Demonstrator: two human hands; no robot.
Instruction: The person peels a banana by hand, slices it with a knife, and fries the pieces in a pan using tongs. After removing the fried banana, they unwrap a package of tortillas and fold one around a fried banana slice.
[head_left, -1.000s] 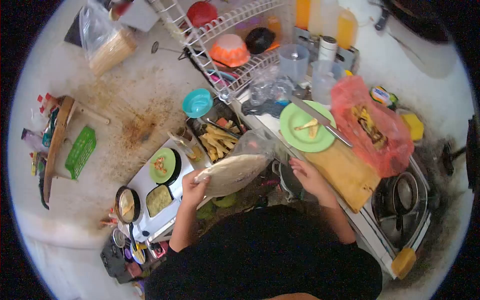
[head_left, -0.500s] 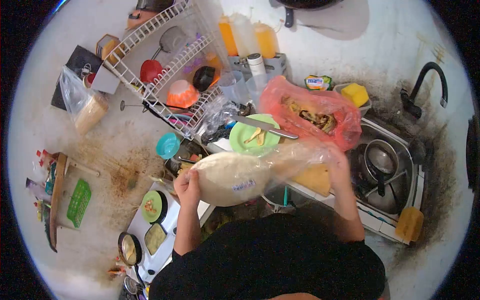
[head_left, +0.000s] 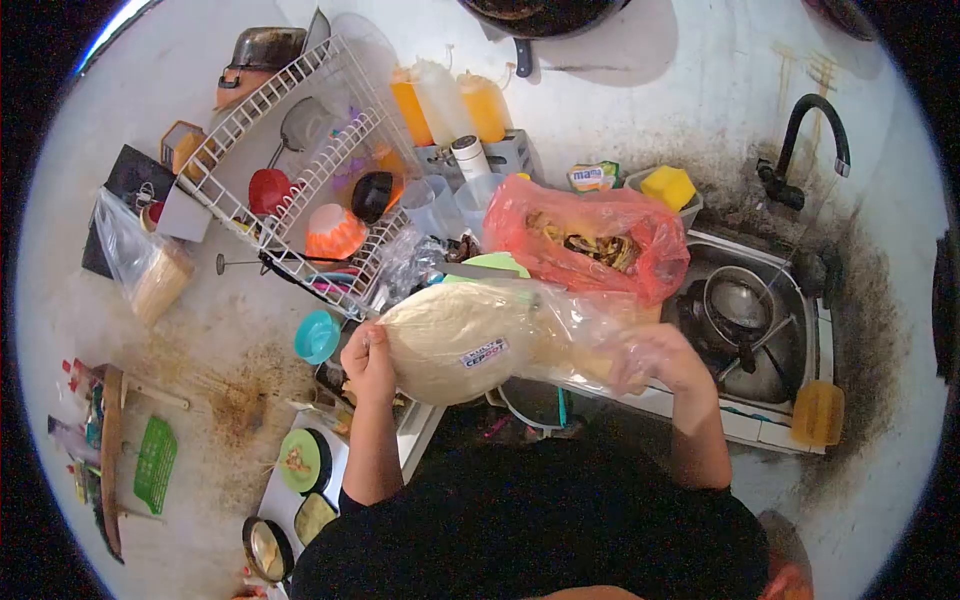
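Note:
A clear plastic bag (head_left: pixel 570 335) holds a stack of round, flat, pale pastry sheets (head_left: pixel 440 340) with a printed label. My left hand (head_left: pixel 369 362) pinches the left edge of the pack, thumb on top. At the bag's loose right end is my right hand (head_left: pixel 660 358), its fingers bent into the crumpled plastic and partly covered by it. The pack is held up over the counter, overlapping a green plate (head_left: pixel 490 268) and a knife (head_left: pixel 455 273). Just beyond it lies a red plastic bag (head_left: pixel 660 265) with brownish peels or scraps inside.
To the right is a sink (head_left: pixel 770 395) with a strainer (head_left: pixel 738 305) and a black faucet (head_left: pixel 800 140). A white dish rack (head_left: pixel 290 225) stands at left, near bottles (head_left: pixel 440 100). Below left, a stove (head_left: pixel 290 500) carries pans and a green plate (head_left: pixel 302 460).
My right hand has moved down and slightly left at the bag's end. The pack has shifted a little left and up with the view, and its label now faces me more clearly.

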